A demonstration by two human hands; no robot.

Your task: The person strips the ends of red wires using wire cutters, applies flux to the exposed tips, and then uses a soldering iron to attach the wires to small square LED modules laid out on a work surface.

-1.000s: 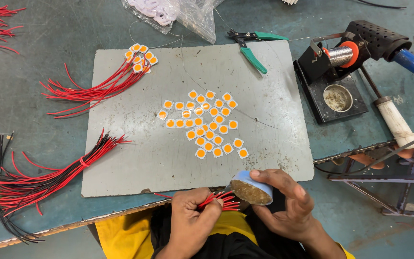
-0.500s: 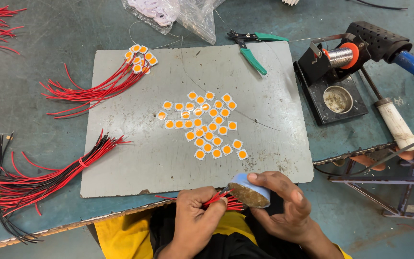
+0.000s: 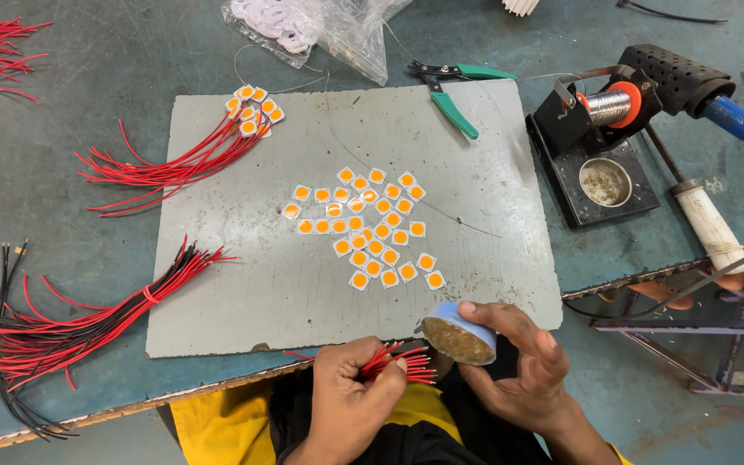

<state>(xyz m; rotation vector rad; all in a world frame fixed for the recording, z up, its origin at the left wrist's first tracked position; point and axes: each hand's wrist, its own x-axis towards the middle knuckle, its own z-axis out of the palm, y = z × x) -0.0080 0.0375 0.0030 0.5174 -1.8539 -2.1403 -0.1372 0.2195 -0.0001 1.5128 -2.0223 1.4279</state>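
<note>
- A bunch of short red wires (image 3: 396, 362) is pinched in the closed fingers of the left hand (image 3: 350, 392), just below the near edge of the grey mat (image 3: 243, 293), with the bare ends pointed at a small blue tin (image 3: 458, 331).
- The tin is gripped by the curled fingers of the right hand (image 3: 523, 370), tilted toward the wires, beyond the mat's near edge over the lap; its brownish contents could be spilled if tilted further.
- The orange-centred square chips (image 3: 368, 228) at the mat's centre could be scattered by a careless sweep.
- Open room is left along the mat's bare near strip; its right side is crowded by the soldering stand (image 3: 604, 146).
</note>
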